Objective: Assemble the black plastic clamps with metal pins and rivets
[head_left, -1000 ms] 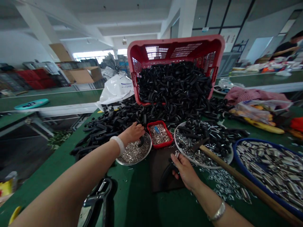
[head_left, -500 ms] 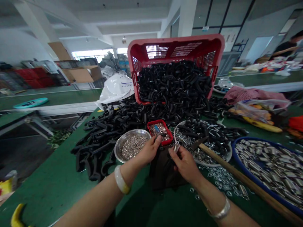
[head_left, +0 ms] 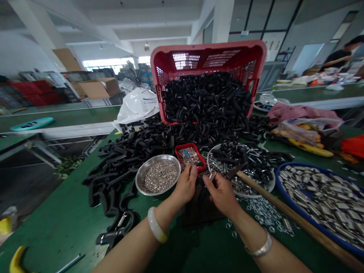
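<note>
Green factory table (head_left: 54, 223) | left hand (head_left: 186, 185): fingers (head_left: 193, 169) raised beside red tray (head_left: 178, 155) rim, pinch unclear | right hand (head_left: 223, 195): fingers (head_left: 209, 181) pinching small steel sleeve (head_left: 212, 175) above table | steel bowl (head_left: 157, 156) just left

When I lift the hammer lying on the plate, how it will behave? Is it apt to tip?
The hammer will probably feel stiff and head-heavy, since its dark head sits on a long wooden handle. Pushed, it may slide or tip, because the head rests on loose parts on the plate.
</note>
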The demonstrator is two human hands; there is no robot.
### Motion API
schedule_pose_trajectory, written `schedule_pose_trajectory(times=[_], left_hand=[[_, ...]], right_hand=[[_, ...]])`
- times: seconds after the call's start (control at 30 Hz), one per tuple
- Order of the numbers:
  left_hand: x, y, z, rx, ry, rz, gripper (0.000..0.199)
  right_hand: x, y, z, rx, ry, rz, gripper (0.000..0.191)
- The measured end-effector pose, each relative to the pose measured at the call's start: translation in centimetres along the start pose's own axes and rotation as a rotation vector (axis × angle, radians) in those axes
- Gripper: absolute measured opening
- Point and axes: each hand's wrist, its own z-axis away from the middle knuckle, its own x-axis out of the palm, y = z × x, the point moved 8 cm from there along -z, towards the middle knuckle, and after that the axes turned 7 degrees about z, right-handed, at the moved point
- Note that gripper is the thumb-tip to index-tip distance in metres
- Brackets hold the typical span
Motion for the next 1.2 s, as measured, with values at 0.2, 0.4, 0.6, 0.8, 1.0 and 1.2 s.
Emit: schedule_pose_trajectory(times=[0.2,0.4,0.6,0.8,1.0,1.2], left_hand=[[0.8,0.5,0.3,0.071,-0.084,0.002,0.032],[1.2,0.8,-1.0,0.018,-0.144,0.102,0.042],[1.5,0.4,-1.5,-0.014,-0.140,0.076,0.043],[1.6,-0.7,-1.2,-0.029,-0.164,-0.161,0.048],[2.5,-2.0,-0.6,-0.054,-0.196,-0.552,0.091],[3.4,-2.6,0.8,0.003,-0.213,-0.690,0.098]], right_hand=[[-0.4,-1.0,-0.1,-0.163,-0.019,0.155,0.023],[-0.3,-1.3,-1.3,-0.245,-0.058,0.259,0.022],[0.1,-1.7,-2.0,-0.285,-0.213,0.279,0.022],[0.9,0.6,-3.5,-0.065,-0.375,0.125,0.022],[2.1,5.7,-3.3,0.417,-0.251,-0.356,0.029],[3.2,6.3,-0.8,0.417,-0.227,-0.510,0.022]])
